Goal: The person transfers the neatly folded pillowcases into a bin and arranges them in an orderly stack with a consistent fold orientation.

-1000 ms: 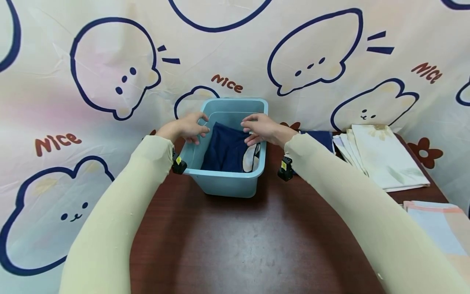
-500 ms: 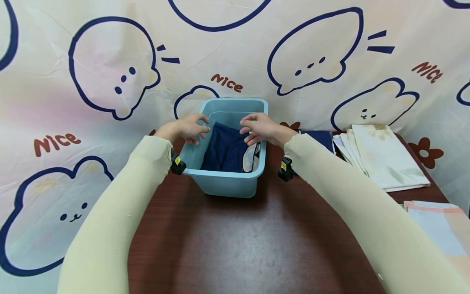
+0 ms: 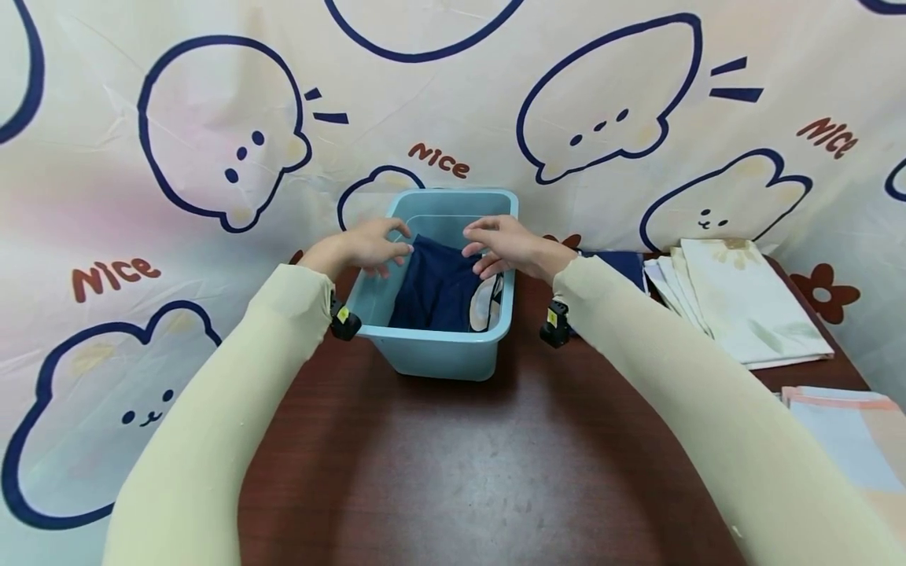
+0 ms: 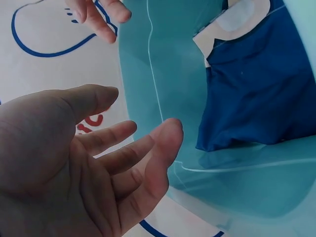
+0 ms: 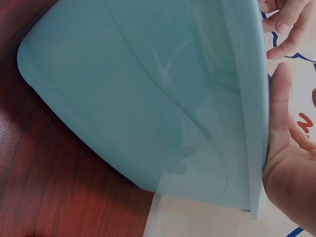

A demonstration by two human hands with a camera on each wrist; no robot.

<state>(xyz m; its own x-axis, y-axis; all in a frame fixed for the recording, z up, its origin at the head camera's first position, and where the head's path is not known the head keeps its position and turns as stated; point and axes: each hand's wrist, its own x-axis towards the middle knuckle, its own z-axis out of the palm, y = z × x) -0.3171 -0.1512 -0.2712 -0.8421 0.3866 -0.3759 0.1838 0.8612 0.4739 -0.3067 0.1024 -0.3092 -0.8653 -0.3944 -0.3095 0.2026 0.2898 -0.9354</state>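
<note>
A light blue plastic bin point(image 3: 439, 354) stands on the dark wooden table. Inside it lies a dark navy cloth point(image 3: 437, 291), with a cream and black patterned piece point(image 3: 484, 305) along its right side. My left hand point(image 3: 371, 244) is over the bin's left rim, fingers loosely bent and holding nothing; the left wrist view shows its palm and relaxed fingers apart from the cloth. Over the right rim hovers my right hand point(image 3: 510, 245), also with loose fingers and nothing in them. In the right wrist view its thumb side lies close to the rim; contact is hard to tell.
At the right, folded white patterned cloths point(image 3: 753, 303) lie on the table, with a folded navy cloth point(image 3: 619, 270) beside them. A peach and pale blue folded cloth point(image 3: 845, 436) is nearer at the right edge. A printed curtain point(image 3: 453, 102) hangs behind the bin.
Hardly anything differs. My left hand has shifted very slightly to the right; the right hand, the bin and its contents stay in place.
</note>
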